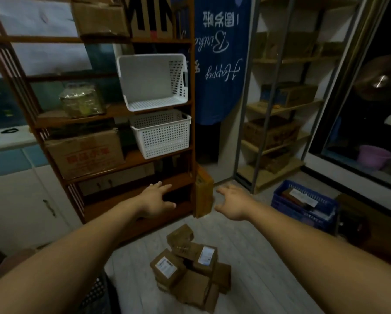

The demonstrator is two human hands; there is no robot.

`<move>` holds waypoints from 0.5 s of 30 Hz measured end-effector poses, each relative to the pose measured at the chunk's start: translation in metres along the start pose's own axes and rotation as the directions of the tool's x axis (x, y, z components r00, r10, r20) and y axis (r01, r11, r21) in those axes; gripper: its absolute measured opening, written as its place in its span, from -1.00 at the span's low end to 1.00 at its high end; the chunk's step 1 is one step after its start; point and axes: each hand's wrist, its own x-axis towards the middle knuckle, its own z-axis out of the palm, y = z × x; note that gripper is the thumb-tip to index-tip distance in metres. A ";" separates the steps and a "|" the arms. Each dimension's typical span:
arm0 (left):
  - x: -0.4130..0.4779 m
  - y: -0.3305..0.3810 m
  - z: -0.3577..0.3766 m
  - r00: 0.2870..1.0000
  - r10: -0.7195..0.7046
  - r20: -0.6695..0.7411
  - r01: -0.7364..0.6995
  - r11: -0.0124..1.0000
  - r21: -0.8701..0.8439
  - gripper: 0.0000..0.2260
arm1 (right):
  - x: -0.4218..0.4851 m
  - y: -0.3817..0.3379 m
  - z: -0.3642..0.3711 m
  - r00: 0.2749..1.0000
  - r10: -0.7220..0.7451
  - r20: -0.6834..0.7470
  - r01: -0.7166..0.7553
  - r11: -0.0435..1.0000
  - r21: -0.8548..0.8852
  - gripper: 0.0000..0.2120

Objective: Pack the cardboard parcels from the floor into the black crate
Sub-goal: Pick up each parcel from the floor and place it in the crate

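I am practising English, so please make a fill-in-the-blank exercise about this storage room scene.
The brown cardboard parcels lie piled on the ____. The left hand and right hand hold ____. The two perforated plastic baskets on the brown wooden shelf are ____.
Missing words: floor; nothing; white.

The parcels [190,266] lie heaped on the floor [269,268] before the shelf unit [117,112], which carries an upper basket [152,80] above a lower basket [161,134]. A near crate [94,292] stands left of the heap. A far crate [303,200] sits to the right, before the rack [285,105].
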 end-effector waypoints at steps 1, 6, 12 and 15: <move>0.016 -0.002 0.002 1.000 -0.011 0.013 0.011 1.000 -0.014 -0.33 | 0.014 0.003 0.003 1.000 0.005 0.015 -0.005 1.000 -0.002 -0.35; 0.090 -0.018 0.016 0.996 -0.059 0.072 0.064 0.996 -0.065 -0.34 | 0.086 0.022 0.017 0.995 0.007 0.100 -0.006 1.000 -0.008 -0.39; 0.154 -0.053 0.055 0.978 -0.168 0.120 0.183 0.974 -0.130 -0.35 | 0.184 0.036 0.051 0.974 -0.072 0.215 0.073 0.997 0.004 -0.40; 0.184 -0.077 0.085 0.956 -0.255 0.146 0.278 0.945 -0.170 -0.35 | 0.240 0.041 0.089 0.948 -0.115 0.297 0.113 0.993 0.023 -0.38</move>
